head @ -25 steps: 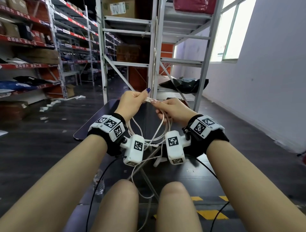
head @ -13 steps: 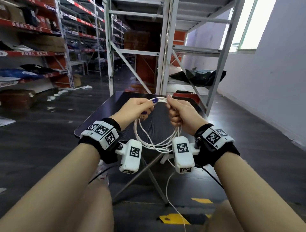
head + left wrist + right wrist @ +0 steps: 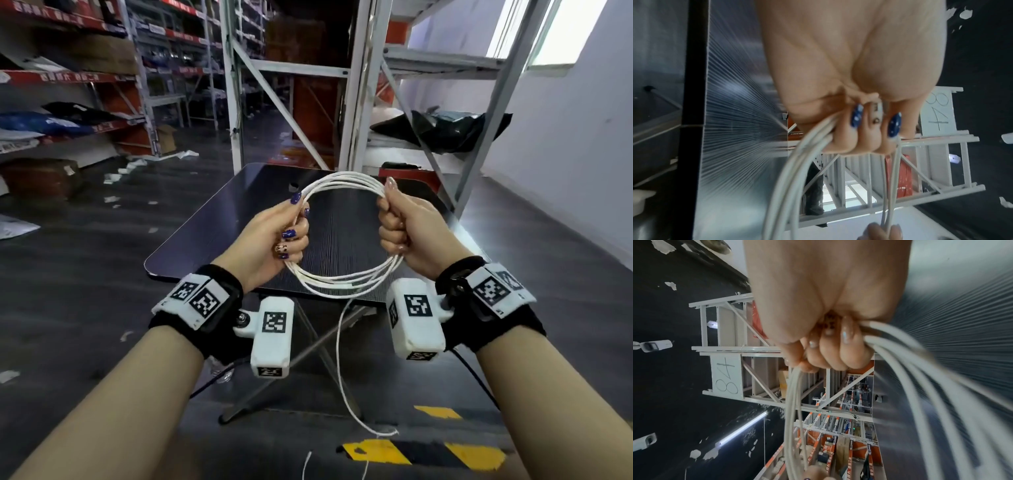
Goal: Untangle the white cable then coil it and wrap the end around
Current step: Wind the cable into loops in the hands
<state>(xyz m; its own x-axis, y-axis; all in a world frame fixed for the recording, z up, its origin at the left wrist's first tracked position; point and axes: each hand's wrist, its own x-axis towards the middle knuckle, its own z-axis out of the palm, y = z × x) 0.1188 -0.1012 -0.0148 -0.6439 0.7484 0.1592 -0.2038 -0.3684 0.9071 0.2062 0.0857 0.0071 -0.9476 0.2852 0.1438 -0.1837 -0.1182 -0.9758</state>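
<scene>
White cable (image 3: 342, 181) held as a multi-turn coil above the worktop (image 3: 219, 219), left hand (image 3: 274, 240) and right hand (image 3: 407, 236) fingers clamped on opposite sides; light, limp, springy; loose tail hangs, judged best pinched near the coil

A dark table (image 3: 212, 240) with a finely ribbed top and rounded corners stands on crossed metal legs (image 3: 308, 346) on a dark floor (image 3: 85, 274); a small round hole (image 3: 294, 186) sits near its far edge. White paper scraps (image 3: 137, 164) litter the floor beyond the left edge; yellow-and-black hazard tape (image 3: 421, 452) marks it on the near side.
</scene>
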